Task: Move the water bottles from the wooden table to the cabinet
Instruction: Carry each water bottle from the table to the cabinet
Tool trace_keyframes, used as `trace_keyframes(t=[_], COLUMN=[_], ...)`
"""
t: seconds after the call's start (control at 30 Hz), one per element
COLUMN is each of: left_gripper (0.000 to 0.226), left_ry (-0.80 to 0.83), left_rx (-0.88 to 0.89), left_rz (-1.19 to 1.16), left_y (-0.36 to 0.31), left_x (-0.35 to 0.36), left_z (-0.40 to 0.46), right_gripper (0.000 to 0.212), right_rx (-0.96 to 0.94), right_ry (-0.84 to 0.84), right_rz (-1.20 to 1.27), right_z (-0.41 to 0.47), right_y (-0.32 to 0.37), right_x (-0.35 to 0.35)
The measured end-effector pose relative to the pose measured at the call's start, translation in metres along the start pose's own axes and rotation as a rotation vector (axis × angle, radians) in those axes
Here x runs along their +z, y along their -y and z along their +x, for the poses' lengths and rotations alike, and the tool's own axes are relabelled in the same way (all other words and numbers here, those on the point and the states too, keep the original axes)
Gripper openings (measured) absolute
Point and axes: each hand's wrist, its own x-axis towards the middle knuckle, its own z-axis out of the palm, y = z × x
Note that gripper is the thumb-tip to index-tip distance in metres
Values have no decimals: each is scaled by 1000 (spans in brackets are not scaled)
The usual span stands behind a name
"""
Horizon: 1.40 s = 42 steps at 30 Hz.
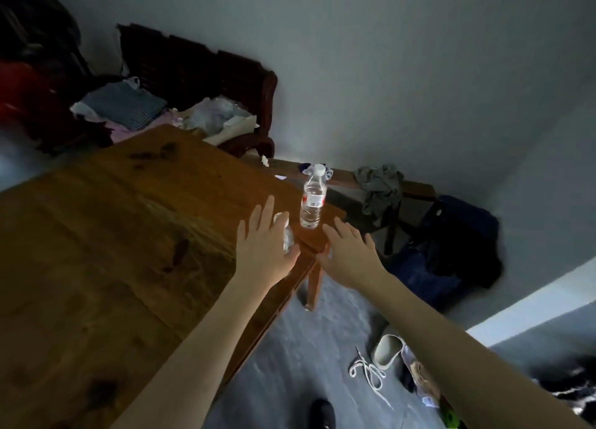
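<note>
Here the left hand point(261, 248), fingers apart and empty, half hides a clear plastic water bottle point(287, 235) at the corner of the brown wooden counter point(113, 235). Just beyond, the upright, white-capped clear water bottle point(312, 199) stands ahead of both hands. The right hand point(350, 256), splayed and empty, seems slightly nearer.

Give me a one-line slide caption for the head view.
Both open hands, left hand and right hand, reach toward upright water bottle at wooden table corner.
</note>
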Motion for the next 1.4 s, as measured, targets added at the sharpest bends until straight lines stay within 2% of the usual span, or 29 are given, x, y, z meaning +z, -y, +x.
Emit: trace_keyframes(t=[0.13,0.3,0.53,0.6,0.7,0.77,0.9,1.07,1.2,1.3,1.33,1.4], left_gripper=[80,90,107,101,69,59,68,61,64,66,69,72], left_ry=[-19,35,243,273,273,264,287,241,229,216,213,181], left_rx=[-79,-170,-307,-336,-382,-368,-331,-306,-273,-210,-190,-166], left_rz=[0,-101,-267,-347,-593,-668,-775,-803,-790,-757,-752,-774], left_y=[14,25,24,22,27,33,38,42,43,45,46,47], left_x=[8,23,59,71,90,98,100,101,95,86,80,67], left_z=[14,36,57,56,51,48,47,47,48,46,46,45], right_gripper=[72,69,71,71,71,70,68,65,61,48,37,17], right_rx=[-29,-97,-177,-194,-222,-223,-229,-205,-188,-127,-37,268], right_ry=[39,76,184,210,225,244,274,291,285,306,332,467], right_rz=[26,42,7,20,64,112,207,251,270,498,667,1086], right_z=[34,74,114,120,122,122,123,127,123,120,120,121], right_y=[1,-11,-36,-45,-50,-49,-44,-33,-28,-23,-20,-16], right_x=[11,27,70,82,98,106,118,123,122,116,112,101])
